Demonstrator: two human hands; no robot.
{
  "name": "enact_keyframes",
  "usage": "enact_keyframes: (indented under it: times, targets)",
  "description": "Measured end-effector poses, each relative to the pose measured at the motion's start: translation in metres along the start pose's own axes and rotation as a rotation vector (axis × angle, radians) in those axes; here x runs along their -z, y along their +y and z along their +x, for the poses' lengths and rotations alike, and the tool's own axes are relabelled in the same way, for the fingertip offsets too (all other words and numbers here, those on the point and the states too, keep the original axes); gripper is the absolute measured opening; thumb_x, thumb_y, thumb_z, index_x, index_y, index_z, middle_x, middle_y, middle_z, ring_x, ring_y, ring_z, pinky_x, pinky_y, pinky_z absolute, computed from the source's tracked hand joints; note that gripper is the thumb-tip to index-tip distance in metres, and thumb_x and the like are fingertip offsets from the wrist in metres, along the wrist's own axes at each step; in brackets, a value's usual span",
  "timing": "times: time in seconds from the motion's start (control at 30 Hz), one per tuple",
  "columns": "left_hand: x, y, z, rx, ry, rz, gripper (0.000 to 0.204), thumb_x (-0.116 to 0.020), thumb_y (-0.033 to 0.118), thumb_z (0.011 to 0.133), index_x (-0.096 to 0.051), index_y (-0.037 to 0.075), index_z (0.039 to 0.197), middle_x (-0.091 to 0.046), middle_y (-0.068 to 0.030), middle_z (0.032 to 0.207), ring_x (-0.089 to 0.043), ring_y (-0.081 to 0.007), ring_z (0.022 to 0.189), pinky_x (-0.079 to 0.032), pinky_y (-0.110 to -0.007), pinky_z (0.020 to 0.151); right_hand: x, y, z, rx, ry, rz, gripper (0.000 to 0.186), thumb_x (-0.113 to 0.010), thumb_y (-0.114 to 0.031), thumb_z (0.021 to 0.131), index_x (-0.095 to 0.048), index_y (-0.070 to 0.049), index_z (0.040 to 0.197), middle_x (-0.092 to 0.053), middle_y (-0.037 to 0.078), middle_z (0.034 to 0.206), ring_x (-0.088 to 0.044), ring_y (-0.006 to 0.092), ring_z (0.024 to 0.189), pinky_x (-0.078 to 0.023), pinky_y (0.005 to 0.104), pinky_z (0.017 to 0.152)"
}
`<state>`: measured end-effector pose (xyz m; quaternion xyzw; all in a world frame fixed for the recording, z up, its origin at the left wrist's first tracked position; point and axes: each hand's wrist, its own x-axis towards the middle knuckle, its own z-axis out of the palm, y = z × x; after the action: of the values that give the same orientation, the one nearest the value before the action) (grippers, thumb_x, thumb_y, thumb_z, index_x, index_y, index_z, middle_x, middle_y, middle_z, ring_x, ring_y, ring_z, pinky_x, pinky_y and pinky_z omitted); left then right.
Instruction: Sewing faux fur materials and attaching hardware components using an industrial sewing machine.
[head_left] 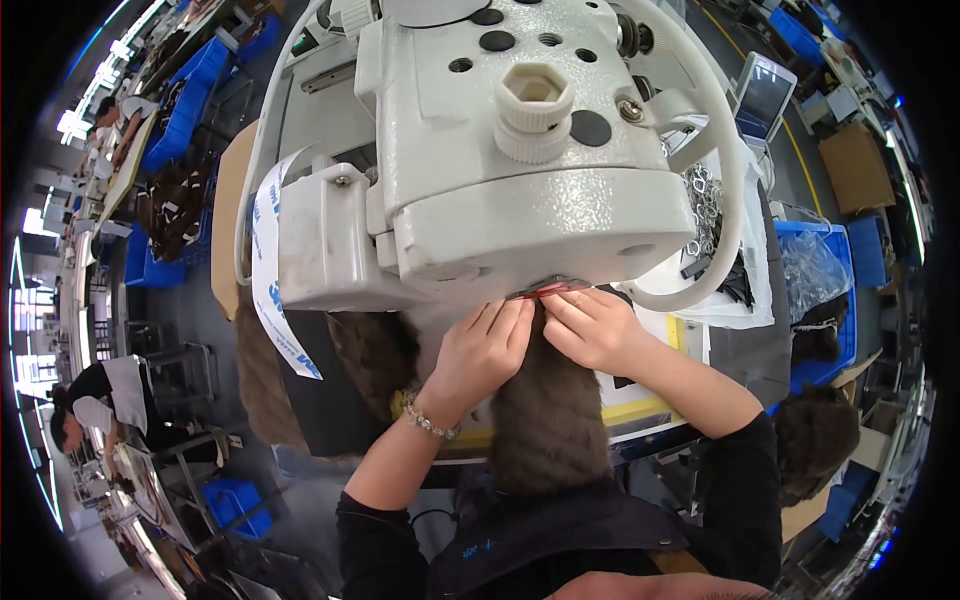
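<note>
A white industrial sewing machine (pixel 540 210) fills the upper middle, and both my hands are close under its head. A long strip of brown fur (pixel 550 430) runs from between my hands down over the table edge toward my lap. At its far end shows a thin red and dark edge (pixel 548 290). My left hand (pixel 480 350), with a bead bracelet at the wrist, is closed and pinches this end from the left. From the right, my right hand (pixel 600 330) pinches it with bent fingers. The needle area is hidden by the machine head.
More brown fur (pixel 265 380) lies left of the machine. A white strip of tape (pixel 272 260) hangs from its left side. Metal chains (pixel 703 205) and small black parts lie on white sheeting at right. A blue bin (pixel 850 290) stands farther right. Other people work at left.
</note>
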<state>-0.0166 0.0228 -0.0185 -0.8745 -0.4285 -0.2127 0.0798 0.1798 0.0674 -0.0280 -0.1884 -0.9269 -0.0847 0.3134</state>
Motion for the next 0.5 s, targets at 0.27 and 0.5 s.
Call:
enact_keyframes:
  times: [0.27, 0.5]
  targets:
    - [-0.0029, -0.0007, -0.0003, 0.042, -0.036, -0.035, 0.023, -0.064, 0.005, 0.078, -0.068, -0.001, 0.1, -0.069, -0.0124, 0.101, -0.067, -0.024, 0.098, -0.054, -0.035, 0.087, -0.0006, 0.0012, -0.0041, -0.033, -0.044, 0.006, 0.01, -0.062, -0.008, 0.071, -0.056, -0.006, 0.078, -0.066, 0.011, 0.098, -0.066, 0.0224, 0.1, -0.054, 0.0325, 0.077]
    - [-0.0017, -0.0006, -0.0006, 0.064, -0.081, -0.058, 0.024, -0.064, 0.005, 0.078, -0.068, -0.001, 0.1, -0.069, -0.0123, 0.102, -0.067, -0.0246, 0.099, -0.054, -0.034, 0.088, 0.0, 0.0016, -0.0029, -0.062, -0.058, 0.017, 0.013, -0.062, -0.008, 0.067, -0.054, -0.006, 0.077, -0.064, 0.009, 0.095, -0.065, 0.0192, 0.096, -0.054, 0.0288, 0.07]
